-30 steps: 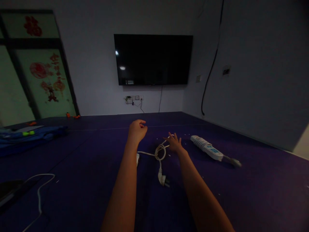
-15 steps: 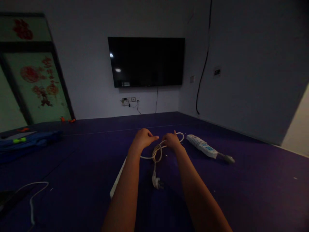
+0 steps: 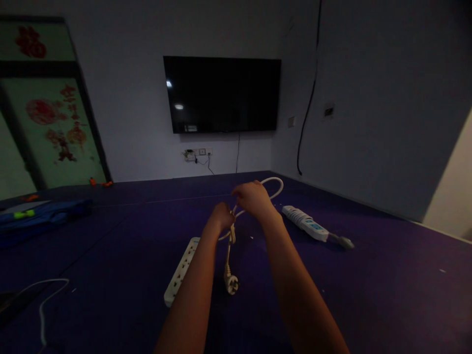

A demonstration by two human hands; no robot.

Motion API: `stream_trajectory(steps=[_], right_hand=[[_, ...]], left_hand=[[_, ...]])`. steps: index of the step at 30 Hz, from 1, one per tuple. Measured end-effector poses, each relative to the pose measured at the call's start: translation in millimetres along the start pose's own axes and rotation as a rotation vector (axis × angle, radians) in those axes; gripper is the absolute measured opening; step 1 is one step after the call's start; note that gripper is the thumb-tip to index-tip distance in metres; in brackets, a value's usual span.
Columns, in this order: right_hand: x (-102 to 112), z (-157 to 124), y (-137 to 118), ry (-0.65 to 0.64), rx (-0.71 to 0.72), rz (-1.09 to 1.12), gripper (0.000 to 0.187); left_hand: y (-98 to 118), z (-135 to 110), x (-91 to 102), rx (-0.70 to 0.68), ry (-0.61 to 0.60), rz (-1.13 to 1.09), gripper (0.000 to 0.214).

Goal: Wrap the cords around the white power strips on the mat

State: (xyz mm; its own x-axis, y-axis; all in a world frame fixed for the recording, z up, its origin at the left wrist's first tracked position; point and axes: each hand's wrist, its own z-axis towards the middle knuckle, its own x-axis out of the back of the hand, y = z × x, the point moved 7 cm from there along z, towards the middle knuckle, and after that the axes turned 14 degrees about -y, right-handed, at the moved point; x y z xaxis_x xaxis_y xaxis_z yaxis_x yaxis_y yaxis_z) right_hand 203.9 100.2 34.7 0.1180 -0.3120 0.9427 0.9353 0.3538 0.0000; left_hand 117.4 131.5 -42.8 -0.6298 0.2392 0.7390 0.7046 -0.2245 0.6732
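A white power strip [image 3: 180, 273] lies on the purple surface, partly behind my left forearm. Its white cord [image 3: 277, 183] rises in a loop beyond my right hand and is knotted or bunched below my fingers. My left hand [image 3: 222, 216] is closed on the cord near the bunch. Just above and to the right, my right hand [image 3: 253, 195] grips the cord with fingers bent down. The plug [image 3: 231, 283] hangs down from the bunch, prongs facing me. What lies inside each grip is largely hidden.
A second power strip [image 3: 306, 223] with its cord wound round it lies to the right. Blue cloth [image 3: 55, 216] lies at the far left, and a thin white cable [image 3: 42, 309] nearer me. A television [image 3: 223, 93] hangs on the wall ahead.
My left hand has gone from open to closed on the cord. My right hand has risen and moved left, lifting the loop. The plug has swung left, and more of the power strip shows.
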Motion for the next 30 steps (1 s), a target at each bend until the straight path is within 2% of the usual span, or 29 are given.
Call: stream_trajectory(steps=[2, 4, 6, 7, 10, 15, 19, 23, 30], right_hand=[[19, -10, -1, 0.136, 0.006, 0.045, 0.023], [42, -27, 6, 0.331, -0.036, 0.065, 0.021], [60, -44, 20, 0.479, -0.117, 0.100, 0.030], [64, -51, 29, 0.509, -0.162, 0.138, 0.038], [65, -62, 55, 0.501, -0.235, 0.326, 0.063], [60, -63, 69, 0.536, -0.164, 0.611, 0.087], [56, -56, 56, 0.503, -0.167, 0.693, 0.088], [54, -48, 43, 0.488, -0.143, 0.757, 0.080], [51, -44, 38, 0.419, -0.112, 0.867, 0.070]], left_hand=[[-5, -4, -1.9, 0.022, -0.058, -0.086, 0.013], [-10, -7, -2.8, 0.049, -0.102, -0.163, 0.015], [-12, -9, -1.1, 0.061, -0.121, -0.226, 0.016], [-12, -10, 0.4, 0.060, -0.125, -0.253, 0.017], [-12, -13, 6.1, 0.046, -0.119, -0.308, 0.019], [-11, -17, 9.2, 0.030, -0.105, -0.352, 0.021], [-9, -18, 8.1, 0.047, -0.099, -0.356, 0.024], [-5, -19, 8.4, 0.042, -0.115, -0.357, 0.028], [-7, -16, 11.0, -0.004, -0.096, -0.414, 0.021]])
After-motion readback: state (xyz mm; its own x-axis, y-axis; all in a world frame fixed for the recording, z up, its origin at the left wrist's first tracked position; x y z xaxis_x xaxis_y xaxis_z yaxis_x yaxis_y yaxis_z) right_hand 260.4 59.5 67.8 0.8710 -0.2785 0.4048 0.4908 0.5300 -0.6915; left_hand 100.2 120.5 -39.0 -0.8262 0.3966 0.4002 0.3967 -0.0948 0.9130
